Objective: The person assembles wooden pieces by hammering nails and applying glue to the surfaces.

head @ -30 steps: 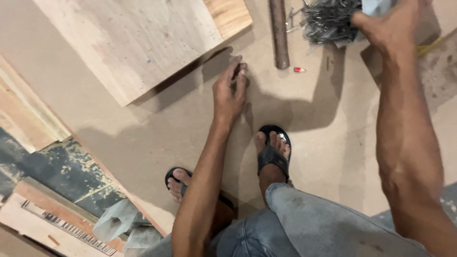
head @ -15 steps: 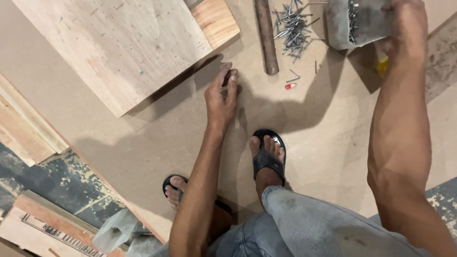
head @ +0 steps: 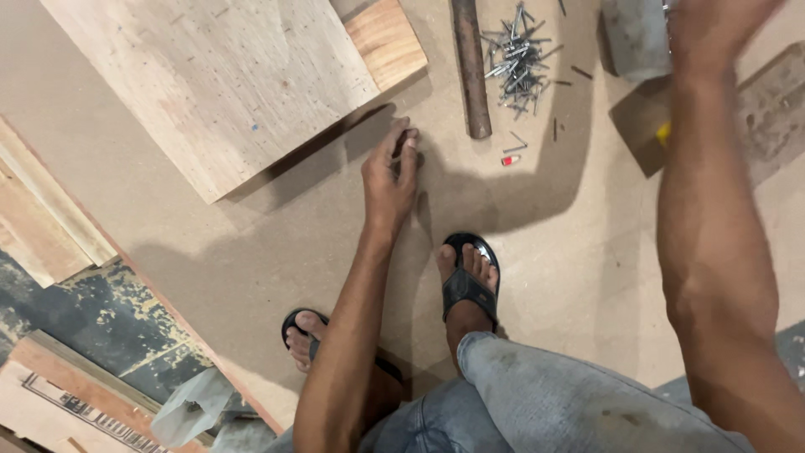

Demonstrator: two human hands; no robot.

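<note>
Head view, looking down at a person crouched on a tan board floor (head: 251, 277). Far out to the left of the left hand (head: 390, 180) lie stacked wooden strips (head: 42, 226), and a dark paint-flecked patch (head: 109, 319) sits below them. One large pale plywood panel (head: 210, 84) lies up and to the left of that hand, its lower edge just beside the fingertips; one smaller orange-toned wood block (head: 386, 42) shows under the panel's right corner. The left hand rests low on the floor, fingers narrowed together on a small dark object whose kind cannot be told. Below the hand, two feet in black sandals (head: 468, 289) stand on the floor, with grey trousers (head: 553, 403) beneath. To the right of the left hand lies one dark metal rod (head: 471, 71), then one loose heap of nails (head: 516, 59), too many to count, and one small red item (head: 510, 159) below them. At the upper right, the right hand (head: 713, 29) closes around one grey box-like container (head: 637, 33), the grip partly cut by the frame edge.
</note>
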